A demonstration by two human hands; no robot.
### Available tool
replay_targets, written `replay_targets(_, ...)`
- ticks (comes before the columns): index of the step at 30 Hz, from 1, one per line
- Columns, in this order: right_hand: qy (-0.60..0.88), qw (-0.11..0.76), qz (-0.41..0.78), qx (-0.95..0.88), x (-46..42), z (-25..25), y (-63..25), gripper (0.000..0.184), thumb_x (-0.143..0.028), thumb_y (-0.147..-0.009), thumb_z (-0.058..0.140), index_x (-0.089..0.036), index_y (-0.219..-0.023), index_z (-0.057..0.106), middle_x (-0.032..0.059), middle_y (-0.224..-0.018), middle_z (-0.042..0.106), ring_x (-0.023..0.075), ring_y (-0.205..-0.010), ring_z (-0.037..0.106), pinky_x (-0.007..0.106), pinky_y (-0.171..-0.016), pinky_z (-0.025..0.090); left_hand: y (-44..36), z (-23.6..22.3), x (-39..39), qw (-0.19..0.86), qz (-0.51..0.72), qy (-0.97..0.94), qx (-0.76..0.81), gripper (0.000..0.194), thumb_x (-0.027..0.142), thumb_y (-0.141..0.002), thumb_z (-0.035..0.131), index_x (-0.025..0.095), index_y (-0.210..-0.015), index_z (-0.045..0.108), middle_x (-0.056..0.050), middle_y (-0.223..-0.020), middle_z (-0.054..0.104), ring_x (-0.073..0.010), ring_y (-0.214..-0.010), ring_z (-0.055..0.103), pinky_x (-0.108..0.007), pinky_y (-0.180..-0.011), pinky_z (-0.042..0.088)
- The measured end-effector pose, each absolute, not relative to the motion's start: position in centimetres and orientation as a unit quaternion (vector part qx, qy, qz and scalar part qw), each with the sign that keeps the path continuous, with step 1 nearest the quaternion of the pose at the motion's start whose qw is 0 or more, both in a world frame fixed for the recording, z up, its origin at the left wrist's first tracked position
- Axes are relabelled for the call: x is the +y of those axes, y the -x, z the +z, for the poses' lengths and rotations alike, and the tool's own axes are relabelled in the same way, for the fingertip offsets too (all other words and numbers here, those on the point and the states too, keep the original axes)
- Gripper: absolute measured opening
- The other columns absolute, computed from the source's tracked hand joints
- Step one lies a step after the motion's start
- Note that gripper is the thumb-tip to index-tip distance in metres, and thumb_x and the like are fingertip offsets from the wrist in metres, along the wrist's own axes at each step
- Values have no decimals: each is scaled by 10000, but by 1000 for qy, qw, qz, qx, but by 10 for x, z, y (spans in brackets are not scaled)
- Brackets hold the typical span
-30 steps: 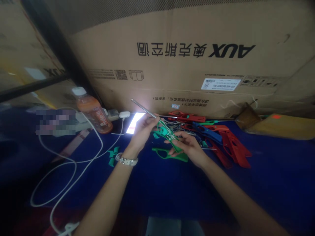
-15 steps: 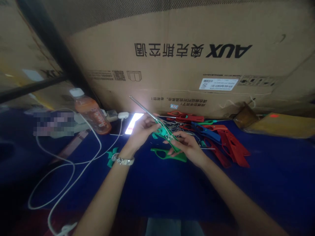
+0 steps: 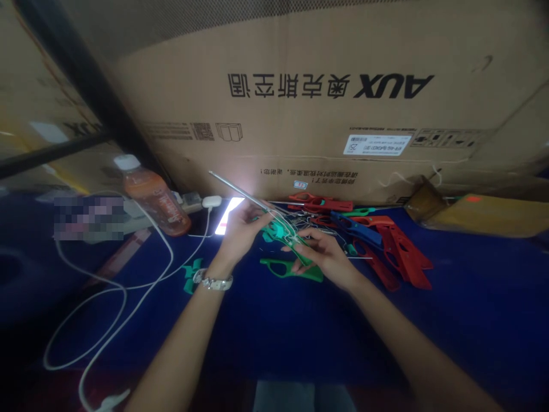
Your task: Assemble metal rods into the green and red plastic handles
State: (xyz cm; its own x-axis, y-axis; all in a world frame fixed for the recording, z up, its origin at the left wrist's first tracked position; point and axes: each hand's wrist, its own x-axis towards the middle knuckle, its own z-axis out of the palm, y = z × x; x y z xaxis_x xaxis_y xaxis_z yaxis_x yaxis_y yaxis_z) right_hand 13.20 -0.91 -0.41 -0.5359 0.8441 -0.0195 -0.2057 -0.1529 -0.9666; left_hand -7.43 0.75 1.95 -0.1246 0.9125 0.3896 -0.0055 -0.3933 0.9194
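A long-nosed gas lighter (image 3: 281, 230) with a green handle is held between my hands, its metal tube slanting up to the left. The handle's inside shows, with white wire and a teal part in it. My left hand (image 3: 241, 229) is closed around the front of the handle, by the base of the tube. Farther back, my right hand (image 3: 323, 252) grips the handle's rear, thumb on top. Beneath, on the blue cloth, lies a separate green handle shell (image 3: 295, 273). Several teal plastic pieces (image 3: 191, 276) rest beside my left wrist.
Red handle shells (image 3: 405, 257), a blue one (image 3: 358, 228) and thin metal parts lie to the right. A lit phone (image 3: 227, 216), a drink bottle (image 3: 154, 197) and a white cable (image 3: 124, 297) are on the left. Behind stands a cardboard box (image 3: 291, 131); a yellow packet (image 3: 489, 214) sits far right.
The metal tube's tip has swung left and slightly down, and the lighter has shifted a little left. Both hands keep their hold. The whole view has shifted slightly.
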Motion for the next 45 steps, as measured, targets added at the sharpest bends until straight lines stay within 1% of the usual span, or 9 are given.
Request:
replay_targets(4,299,379,697,-530,-9,-3,-132,406,-402,-776,809,-214,-1006,533,69,-984,787,155,-578,739,296,-561,653,70,22,5,405,638,-516,404,277,247,-706,844,185,-916,674,-37,-941,734,-145,-806,668,-261,-712,552)
replay_targets(6,299,383,696,-530,-9,-4,-132,387,-393,-782,806,-217,-1001,538,64,-980,789,152,-571,736,296,-557,653,68,24,4,411,642,-504,406,291,242,-696,847,180,-917,669,-40,-940,734,-147,-812,673,-271,-739,552)
replay_targets(11,296,383,692,-535,-10,-5,-132,375,-391,-789,801,-219,-997,541,70,-986,789,157,-574,736,306,-560,652,64,23,4,418,652,-489,401,288,235,-687,844,181,-904,663,-26,-912,723,-144,-809,668,-272,-739,543)
replay_targets(17,298,379,698,-529,-10,-4,-133,384,-385,-786,806,-219,-999,534,66,-979,791,165,-579,738,314,-563,649,61,20,4,419,655,-486,399,269,251,-702,830,188,-915,679,-1,-862,705,-117,-732,630,-256,-701,521)
replay_targets(23,297,373,710,-519,-10,-3,-134,362,-375,-798,798,-217,-1003,544,78,-1009,789,162,-576,735,317,-563,644,59,22,3,444,647,-478,395,256,263,-719,816,186,-924,683,18,-775,672,-107,-645,604,-259,-646,512)
replay_targets(27,292,378,711,-516,-10,-3,-133,354,-370,-801,795,-220,-1001,545,71,-999,791,162,-577,736,313,-558,646,59,24,2,456,642,-473,396,244,265,-718,813,191,-918,696,10,-801,685,-116,-683,622,-262,-664,518)
replay_targets(31,289,382,710,-517,-10,-4,-133,367,-369,-791,805,-218,-1000,543,69,-986,793,162,-572,737,314,-563,649,62,24,2,471,636,-466,396,224,227,-722,795,192,-929,717,-6,-841,713,-122,-722,639,-262,-695,513)
replay_targets(37,287,391,700,-524,-9,-4,-133,370,-379,-791,803,-215,-1004,547,69,-987,792,161,-578,736,331,-580,656,61,27,0,498,628,-454,389,209,218,-747,766,181,-950,732,-53,-880,765,-171,-821,695,-303,-760,526)
replay_targets(45,292,389,697,-528,-9,-4,-132,357,-376,-791,801,-213,-998,559,64,-974,791,150,-569,732,307,-570,652,65,32,-2,531,603,-451,388,201,216,-741,762,187,-939,744,-65,-941,775,-195,-856,708,-321,-770,541)
